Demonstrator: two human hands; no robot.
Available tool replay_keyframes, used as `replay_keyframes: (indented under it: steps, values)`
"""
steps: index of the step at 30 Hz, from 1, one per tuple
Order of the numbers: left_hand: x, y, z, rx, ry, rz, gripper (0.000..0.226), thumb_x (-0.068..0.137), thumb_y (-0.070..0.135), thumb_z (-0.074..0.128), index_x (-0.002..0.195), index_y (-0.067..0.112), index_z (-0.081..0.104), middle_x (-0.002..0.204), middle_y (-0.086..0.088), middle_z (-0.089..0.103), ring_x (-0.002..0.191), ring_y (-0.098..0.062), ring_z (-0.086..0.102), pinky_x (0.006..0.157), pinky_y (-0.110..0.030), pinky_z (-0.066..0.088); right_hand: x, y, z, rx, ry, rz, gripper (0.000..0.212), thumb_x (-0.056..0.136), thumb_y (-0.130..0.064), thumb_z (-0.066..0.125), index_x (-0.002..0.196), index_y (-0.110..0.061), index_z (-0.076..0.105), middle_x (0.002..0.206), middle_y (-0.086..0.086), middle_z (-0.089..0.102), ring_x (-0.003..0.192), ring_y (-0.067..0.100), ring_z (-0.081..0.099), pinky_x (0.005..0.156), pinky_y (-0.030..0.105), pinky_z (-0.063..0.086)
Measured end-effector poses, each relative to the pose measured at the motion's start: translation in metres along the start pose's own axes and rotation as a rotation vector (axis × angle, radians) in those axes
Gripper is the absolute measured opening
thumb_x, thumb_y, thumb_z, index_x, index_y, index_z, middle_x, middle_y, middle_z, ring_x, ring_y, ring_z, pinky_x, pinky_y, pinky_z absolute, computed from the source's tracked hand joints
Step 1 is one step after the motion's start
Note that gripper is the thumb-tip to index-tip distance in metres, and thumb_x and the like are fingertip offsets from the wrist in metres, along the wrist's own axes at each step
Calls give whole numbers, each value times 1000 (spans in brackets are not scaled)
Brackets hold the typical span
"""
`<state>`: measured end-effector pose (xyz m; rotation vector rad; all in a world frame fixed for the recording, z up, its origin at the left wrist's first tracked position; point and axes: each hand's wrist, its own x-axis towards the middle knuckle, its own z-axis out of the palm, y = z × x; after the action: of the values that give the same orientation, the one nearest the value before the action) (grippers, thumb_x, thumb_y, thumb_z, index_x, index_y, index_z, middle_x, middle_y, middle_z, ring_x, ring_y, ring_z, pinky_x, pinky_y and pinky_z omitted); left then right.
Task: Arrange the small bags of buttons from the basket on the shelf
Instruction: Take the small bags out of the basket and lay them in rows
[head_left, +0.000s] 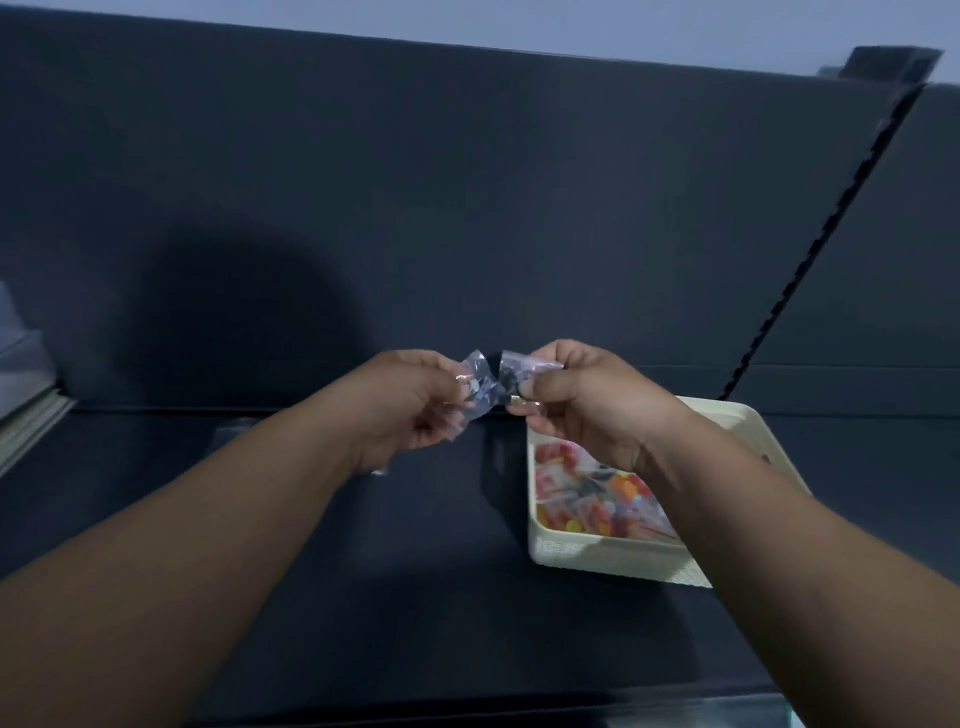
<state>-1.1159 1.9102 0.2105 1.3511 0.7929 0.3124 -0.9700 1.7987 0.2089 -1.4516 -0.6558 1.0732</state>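
Note:
My left hand pinches one small clear bag of dark buttons above the dark shelf. My right hand pinches a second small clear bag of dark buttons; the two bags touch between my hands. A cream basket stands on the shelf under my right wrist, holding several small bags of red, orange and yellow buttons. My right forearm hides the basket's right side.
The shelf's dark back panel rises behind my hands. A notched black upright strip runs diagonally at the right. A pale edge of another surface shows at the far left.

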Motion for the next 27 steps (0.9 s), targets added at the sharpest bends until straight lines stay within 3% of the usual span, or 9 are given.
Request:
replay_keyframes:
  steps: [2, 7, 14, 20, 23, 27]
  values:
    - [-10, -3, -28, 19, 29, -6, 19, 88, -1, 56, 78, 14, 62, 61, -1, 61, 52, -10, 53, 49, -20, 46, 5, 0, 25, -19, -43, -5, 28, 87, 2, 57, 72, -20, 49, 65, 0, 61, 61, 12, 60, 50, 18, 44]
    - [-39, -13, -92, 155, -19, -78, 8, 88, 4, 59, 92, 9, 64, 66, -1, 66, 63, -14, 64, 60, -29, 57, 18, 11, 87, -34, -144, 21, 29, 88, -3, 57, 69, -22, 48, 67, -3, 60, 62, 9, 57, 63, 23, 48]
    - [-57, -36, -147, 209, 78, -38, 15, 80, 8, 71, 76, 10, 56, 50, 0, 56, 48, -8, 54, 51, -22, 49, 24, 32, 146, -92, -152, 22, 23, 84, 4, 59, 92, -18, 57, 69, -4, 64, 52, 6, 52, 45, 18, 38]
    - [-50, -52, -171, 206, 63, -67, 4, 91, 12, 60, 87, 12, 59, 64, -1, 59, 65, -14, 64, 65, -28, 57, 30, 52, 161, -44, -75, 60, 38, 81, 12, 54, 112, -10, 54, 79, 5, 61, 55, 10, 54, 49, 23, 43]
    - [-42, -59, -173, 292, 39, -59, 11, 91, 10, 59, 81, 13, 58, 58, 3, 49, 53, -7, 50, 65, -29, 59, 29, 63, 160, -97, 2, 85, 42, 81, 12, 52, 112, -17, 55, 76, 3, 62, 53, 9, 50, 46, 22, 39]
    - [-30, -64, -164, 456, -53, -5, 8, 90, 6, 59, 87, 13, 62, 71, 0, 56, 56, -10, 50, 61, -26, 56, 25, 80, 154, -200, 77, 89, 44, 84, 13, 51, 113, -20, 58, 81, 4, 63, 55, 10, 52, 44, 20, 40]
